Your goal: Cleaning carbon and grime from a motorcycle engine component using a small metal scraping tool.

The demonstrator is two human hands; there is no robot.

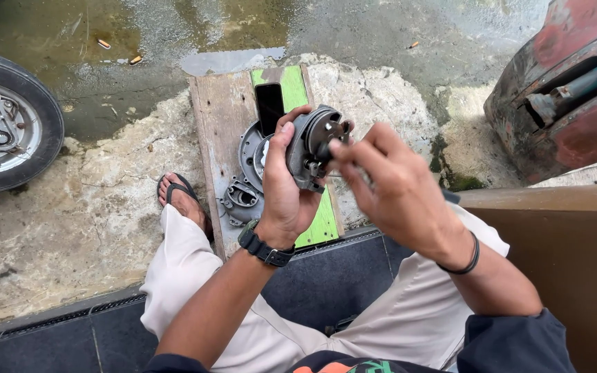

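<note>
My left hand [281, 190] grips a round grey metal engine part [318, 141], a drum-like disc assembly, held upright above my lap. My right hand [388, 190] is at the part's right face, fingers pinched together against it; what they pinch is too small to tell. Below the hands, on a worn wooden board [219, 114] with a green strip, lie a flat round metal plate [250, 152], a smaller grey metal piece [242, 200] and a dark phone [269, 105].
A scooter wheel [5, 121] stands at the left on wet concrete. A rusty red body panel [568, 97] fills the upper right. A brown surface [561, 228] is at the right. My sandalled foot [181, 197] rests beside the board.
</note>
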